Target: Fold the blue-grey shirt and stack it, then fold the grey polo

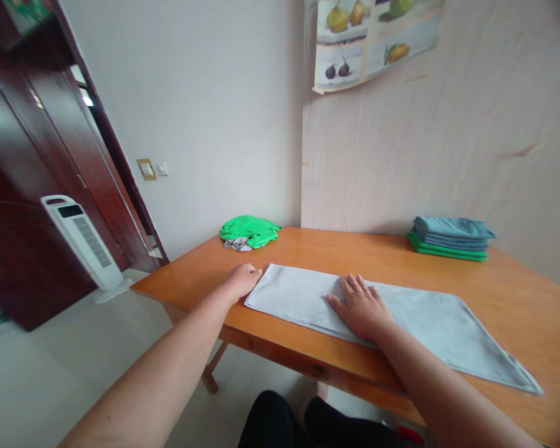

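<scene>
A light grey folded cloth (pixel 298 291) lies lengthwise along the front of the wooden table, its right end slanting to a corner near the table edge. My right hand (pixel 361 306) rests palm down on the middle of it, with the fingers stretched out and slightly spread. At the cloth's left end, my left hand (pixel 242 281) is closed, its knuckles right beside the short edge. The undersides of its fingers are hidden, so whether they pinch the fabric does not show.
A crumpled bright green garment (pixel 249 230) with a striped piece under it sits at the table's back left. Folded blue and green clothes (pixel 452 236) are stacked at the back right. A white tower fan (pixel 84 246) stands on the floor left of the table (pixel 191 274).
</scene>
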### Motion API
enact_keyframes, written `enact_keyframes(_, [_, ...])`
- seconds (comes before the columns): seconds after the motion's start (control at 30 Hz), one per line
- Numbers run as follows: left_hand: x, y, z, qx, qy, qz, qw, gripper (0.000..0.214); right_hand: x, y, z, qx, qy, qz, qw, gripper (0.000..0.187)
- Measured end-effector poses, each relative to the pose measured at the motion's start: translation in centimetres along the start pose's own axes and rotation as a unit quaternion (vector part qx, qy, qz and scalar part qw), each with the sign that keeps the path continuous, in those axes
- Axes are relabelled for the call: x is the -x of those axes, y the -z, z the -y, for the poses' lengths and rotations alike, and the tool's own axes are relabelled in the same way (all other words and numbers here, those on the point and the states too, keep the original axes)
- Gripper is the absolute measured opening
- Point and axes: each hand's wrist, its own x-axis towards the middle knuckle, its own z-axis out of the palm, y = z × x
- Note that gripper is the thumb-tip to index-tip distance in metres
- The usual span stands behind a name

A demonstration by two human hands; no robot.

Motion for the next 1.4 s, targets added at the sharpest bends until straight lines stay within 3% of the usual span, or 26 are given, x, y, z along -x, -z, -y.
enact_keyframes(0.13, [0.7, -0.3, -0.3, 0.026, 0.037, 0.036, 0.998, 0.045, -0.1, -0.1, 0.0, -0.002, -0.002, -0.003, 1.0, 0.086])
enact_keyframes(0.67, [-0.2, 0.3, -2.0, 0.123, 0.107, 0.085, 0.983, 0.024, 0.2, 0.5, 0.5, -0.026, -0.005, 0.0, 1.0, 0.087])
enact_keyframes(1.03, [0.1, 0.7, -3.1, 0.307, 0.17, 0.158, 0.923, 0.019, 0.2, 0.6, 0.6, -0.028, -0.005, 0.003, 1.0, 0.086])
enact_keyframes(1.27, [-0.2, 1.9, -4.0, 0.375, 0.132, 0.18, 0.9, 0.034, 0.2, 0.6, 0.7, -0.026, -0.009, -0.001, 1.0, 0.085])
enact_keyframes(1.4, [-0.1, 2.2, -6.0, 0.381, 0.073, 0.189, 0.902, 0.04, 0.3, 0.7, 0.7, -0.028, -0.009, 0.0, 1.0, 0.085])
